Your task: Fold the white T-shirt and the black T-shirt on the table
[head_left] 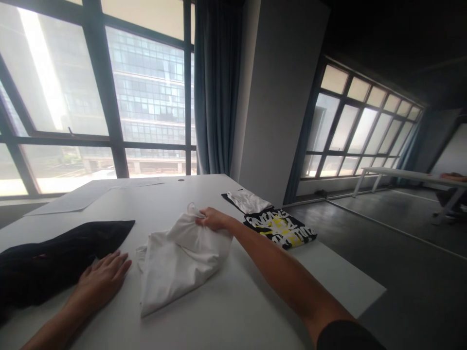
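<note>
A white garment [178, 267], loosely folded and creased, lies in front of me on the white table [226, 316]. My right hand [213, 218] is closed on its far edge and lifts that part a little off the table. Left of the garment, my left hand [105, 274] rests palm down with its fingers stretched out. It lies against the near side of a black garment [65, 253] and grips nothing. The exact kind of both garments cannot be made out.
A folded black garment with white and yellow lettering [280, 227] lies at the table's right edge, and a white folded cloth [250, 200] sits just beyond it. Large paper sheets [73, 197] are at the far left. A pillar [280, 97] and curtain [219, 87] stand behind the table.
</note>
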`<control>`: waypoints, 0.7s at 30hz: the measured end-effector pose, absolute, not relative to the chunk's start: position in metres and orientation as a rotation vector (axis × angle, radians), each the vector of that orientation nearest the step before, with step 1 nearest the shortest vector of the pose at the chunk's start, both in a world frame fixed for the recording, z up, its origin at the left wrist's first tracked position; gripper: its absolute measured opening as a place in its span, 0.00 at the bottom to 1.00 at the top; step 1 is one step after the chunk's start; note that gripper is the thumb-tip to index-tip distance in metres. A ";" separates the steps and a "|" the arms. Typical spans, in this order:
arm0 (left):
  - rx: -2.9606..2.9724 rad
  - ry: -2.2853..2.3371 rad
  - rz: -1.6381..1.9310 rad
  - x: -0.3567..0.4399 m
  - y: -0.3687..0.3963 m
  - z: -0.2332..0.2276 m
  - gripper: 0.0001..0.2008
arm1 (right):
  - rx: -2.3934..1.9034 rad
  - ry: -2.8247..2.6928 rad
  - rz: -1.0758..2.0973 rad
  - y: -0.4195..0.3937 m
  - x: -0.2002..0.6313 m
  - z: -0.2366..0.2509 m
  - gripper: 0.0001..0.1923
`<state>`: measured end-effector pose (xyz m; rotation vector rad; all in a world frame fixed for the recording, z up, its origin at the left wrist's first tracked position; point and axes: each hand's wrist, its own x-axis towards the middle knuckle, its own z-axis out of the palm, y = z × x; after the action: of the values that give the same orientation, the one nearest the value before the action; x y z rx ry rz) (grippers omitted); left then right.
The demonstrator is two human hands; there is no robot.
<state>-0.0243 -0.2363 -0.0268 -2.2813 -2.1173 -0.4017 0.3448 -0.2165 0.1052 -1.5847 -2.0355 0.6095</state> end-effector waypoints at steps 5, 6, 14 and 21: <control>-2.300 -2.117 -0.390 -0.021 -0.242 -0.019 0.28 | -1.812 -1.930 0.569 -0.220 0.399 0.097 0.19; -2.310 -2.116 -0.382 -0.020 -0.243 -0.018 0.29 | -1.880 -1.902 0.543 -0.223 0.414 0.093 0.20; -2.323 -2.129 -0.323 -0.013 -0.251 -0.010 0.31 | -2.510 -1.685 -0.194 -0.273 0.500 0.043 0.42; -2.293 -2.144 -0.246 -0.010 -0.258 -0.007 0.30 | -2.537 -1.791 -0.215 -0.277 0.512 0.038 0.16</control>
<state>-0.0103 -0.2578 -0.0069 -2.2933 -2.1439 -0.2461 0.5117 -0.2773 0.0375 -2.5368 -1.7913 -0.2150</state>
